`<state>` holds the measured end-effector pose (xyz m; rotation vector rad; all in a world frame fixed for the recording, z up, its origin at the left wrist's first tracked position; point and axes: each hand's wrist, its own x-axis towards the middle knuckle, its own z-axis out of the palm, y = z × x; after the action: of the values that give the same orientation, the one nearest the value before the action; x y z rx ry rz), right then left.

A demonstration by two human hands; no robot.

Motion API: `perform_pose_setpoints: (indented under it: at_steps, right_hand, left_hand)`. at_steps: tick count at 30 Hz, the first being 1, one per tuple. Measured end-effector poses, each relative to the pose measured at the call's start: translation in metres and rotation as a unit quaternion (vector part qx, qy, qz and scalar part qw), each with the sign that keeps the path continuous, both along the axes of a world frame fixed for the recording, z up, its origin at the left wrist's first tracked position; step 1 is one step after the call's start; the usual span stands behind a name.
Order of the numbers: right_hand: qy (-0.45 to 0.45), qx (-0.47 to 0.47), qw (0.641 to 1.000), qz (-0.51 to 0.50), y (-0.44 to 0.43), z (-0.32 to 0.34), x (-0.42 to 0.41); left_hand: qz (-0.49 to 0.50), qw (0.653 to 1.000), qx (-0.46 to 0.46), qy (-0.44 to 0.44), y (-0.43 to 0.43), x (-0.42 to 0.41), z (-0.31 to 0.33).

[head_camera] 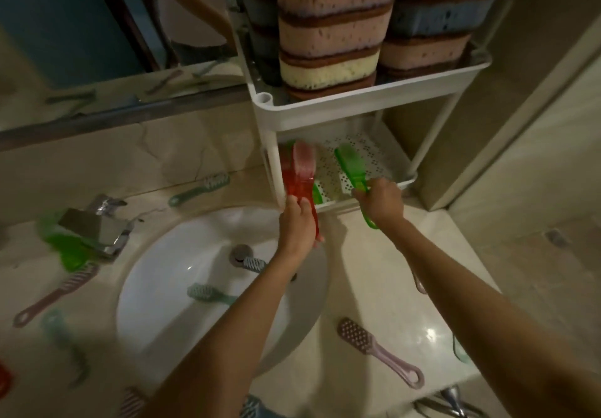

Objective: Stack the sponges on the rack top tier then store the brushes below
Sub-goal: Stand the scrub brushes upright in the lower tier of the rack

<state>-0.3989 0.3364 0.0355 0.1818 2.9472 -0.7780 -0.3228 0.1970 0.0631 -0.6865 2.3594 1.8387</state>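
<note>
- Fingers (pixel 304 205) of my left hand (pixel 297 222) are wrapped round the handle of a red brush (pixel 292 173). Its pale-bristled head is up at the left edge of the lower tier (pixel 374 157) of the white rack (pixel 325 115). Blur keeps me from telling whether I hold one red brush or two.
- My right hand (pixel 382 199) is clenched on the handle of a green brush (pixel 349 162). The head lies over the perforated floor of the lower tier, and the handle's end pokes out below my palm.
- Between those two, a second green brush (pixel 317 195) lies in the lower tier, mostly hidden behind the red one.
- On the top tier (pixel 422 81) the sponges stand in stacks. A pink and yellow stack (pixel 331 27) is nearest me, with a blue and pink stack (pixel 439 11) just beside it on the right.
- Down in the sink (pixel 162 287) a grey brush (pixel 255 264) lies by the drain. A teal brush (pixel 208 294) is near it, its handle passing under my left forearm.
- On the counter (pixel 390 287) a pink brush (pixel 374 349) lies to the right of the sink.
- A teal-handled brush (pixel 201 188) lies behind the sink.
- A blurred green brush (pixel 70 255) sits by the tap (pixel 97 222), with a dusty-pink brush (pixel 55 294) just beside it.
</note>
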Motion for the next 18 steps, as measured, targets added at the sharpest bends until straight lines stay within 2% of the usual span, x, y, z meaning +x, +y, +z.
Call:
perform_pose_setpoints:
  at_steps: [8,11,18]
  right_hand:
    - [-0.043,0.045,0.994,0.085,-0.054,-0.008,-0.082]
    - [-0.063,0.058,0.993,0.085,-0.065,-0.021,-0.09]
    - [-0.021,0.035,0.992,0.117,-0.057,-0.036,-0.079]
  left_hand:
    - [0.003,0.998,0.041,-0.042,-0.002,-0.041,-0.008]
    - [0.013,0.999,0.035,-0.04,-0.003,-0.046,-0.015]
    - [0.027,0.998,0.049,-0.041,-0.004,-0.046,-0.027]
